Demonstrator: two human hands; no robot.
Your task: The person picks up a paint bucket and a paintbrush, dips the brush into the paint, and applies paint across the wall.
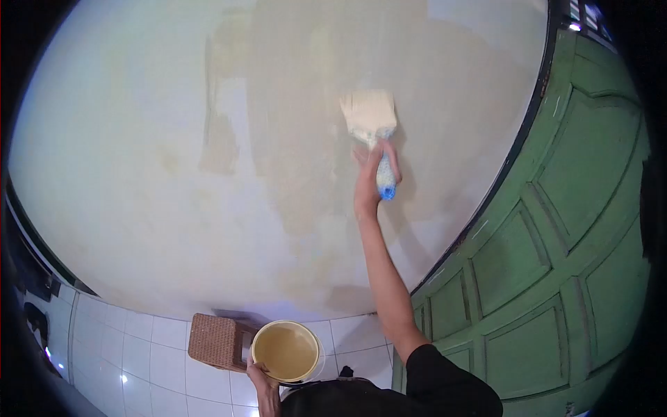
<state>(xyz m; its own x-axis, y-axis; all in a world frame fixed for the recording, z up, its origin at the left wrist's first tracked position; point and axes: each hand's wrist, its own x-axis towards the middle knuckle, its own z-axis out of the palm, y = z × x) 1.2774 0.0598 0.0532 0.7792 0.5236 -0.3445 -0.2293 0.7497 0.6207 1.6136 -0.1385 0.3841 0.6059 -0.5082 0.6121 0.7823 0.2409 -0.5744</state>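
Note:
My right hand (375,163) is closed around the blue-and-white speckled handle of a wide paint brush (370,112), whose pale bristles lie against the wall (292,125). Darker beige patches cover the wall's middle and right, beside lighter areas. Low in the view, my left hand (260,379) grips the rim of a round yellow bucket (285,352) at its left side. The bucket is tilted towards the camera, and its inside looks tan.
A brown woven stool (215,340) stands left of the bucket, near the wall's foot. White tiles (146,347) cover the floor. A green panelled door (528,278) with a dark frame takes up the right side. Dark objects show at the far left.

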